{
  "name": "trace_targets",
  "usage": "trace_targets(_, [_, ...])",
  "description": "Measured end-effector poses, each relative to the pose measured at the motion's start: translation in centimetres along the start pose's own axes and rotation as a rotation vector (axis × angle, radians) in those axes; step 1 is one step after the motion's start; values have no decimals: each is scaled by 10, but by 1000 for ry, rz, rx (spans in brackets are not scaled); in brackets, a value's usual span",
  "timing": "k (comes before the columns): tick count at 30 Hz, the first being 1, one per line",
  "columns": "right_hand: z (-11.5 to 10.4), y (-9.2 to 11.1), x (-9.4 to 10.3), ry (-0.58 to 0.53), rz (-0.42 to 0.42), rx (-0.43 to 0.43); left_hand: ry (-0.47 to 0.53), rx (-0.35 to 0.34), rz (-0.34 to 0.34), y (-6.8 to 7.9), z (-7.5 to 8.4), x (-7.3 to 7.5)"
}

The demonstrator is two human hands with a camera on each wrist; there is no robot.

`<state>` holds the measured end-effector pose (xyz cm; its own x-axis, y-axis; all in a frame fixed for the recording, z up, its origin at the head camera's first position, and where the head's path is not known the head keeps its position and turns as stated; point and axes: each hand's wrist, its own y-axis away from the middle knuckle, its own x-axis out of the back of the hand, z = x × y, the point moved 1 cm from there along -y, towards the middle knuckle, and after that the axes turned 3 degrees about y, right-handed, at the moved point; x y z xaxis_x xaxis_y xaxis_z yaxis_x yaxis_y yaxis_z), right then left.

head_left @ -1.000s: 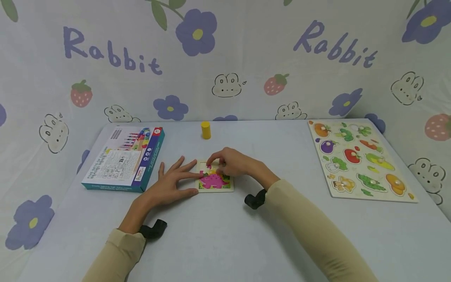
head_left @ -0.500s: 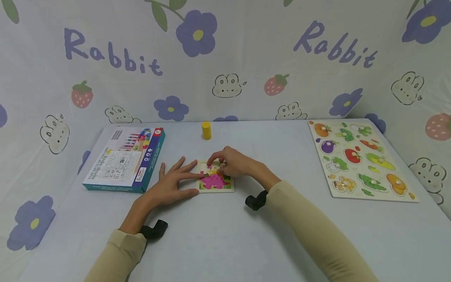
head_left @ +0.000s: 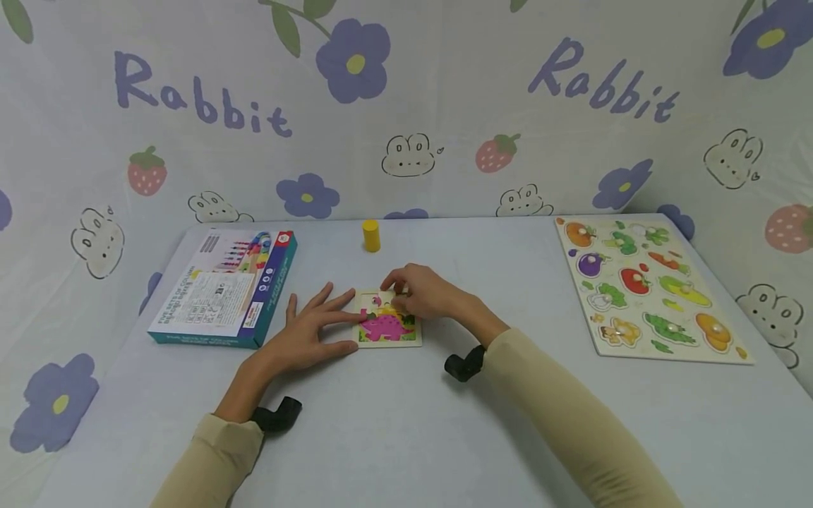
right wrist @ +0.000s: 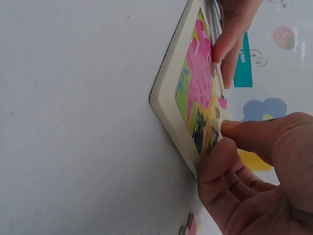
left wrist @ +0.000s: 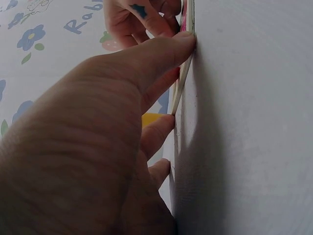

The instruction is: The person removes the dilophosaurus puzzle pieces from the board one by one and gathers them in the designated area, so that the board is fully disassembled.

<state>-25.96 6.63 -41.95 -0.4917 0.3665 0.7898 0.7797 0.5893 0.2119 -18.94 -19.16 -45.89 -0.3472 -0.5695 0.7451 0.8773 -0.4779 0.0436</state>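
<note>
A small square dinosaur puzzle (head_left: 386,328) in a pale wooden frame lies flat at the table's middle. The left hand (head_left: 311,328) rests at its left side, fingers spread; the thumb and a finger touch the frame's edge and the index finger reaches onto the picture. Over the puzzle's upper right is the right hand (head_left: 427,291), thumb and index finger bent together. In the right wrist view these fingers pinch at a puzzle piece (right wrist: 214,137) on the board, mostly hidden by the fingertips. The pink dinosaur's head shows left of the right fingers.
Behind the puzzle stands a yellow cylinder (head_left: 371,236). A boxed toy (head_left: 216,296) lies at the left, and a vegetable peg board (head_left: 648,289) at the right. A loose pinkish piece (right wrist: 191,225) lies near the right hand. A printed cloth (head_left: 444,106) hangs behind.
The right hand's fingertips have shifted slightly to the right across the puzzle, uncovering more of the dinosaur's head. The left hand stays in place.
</note>
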Motion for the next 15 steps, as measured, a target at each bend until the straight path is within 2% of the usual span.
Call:
trace_targets(8, [3,-1,-1,-74,49,-20,-1,2,-4,0,0,1])
trace_targets(15, [3,-2,-2,-146,55,-45,-10,5,-5,0,1,1])
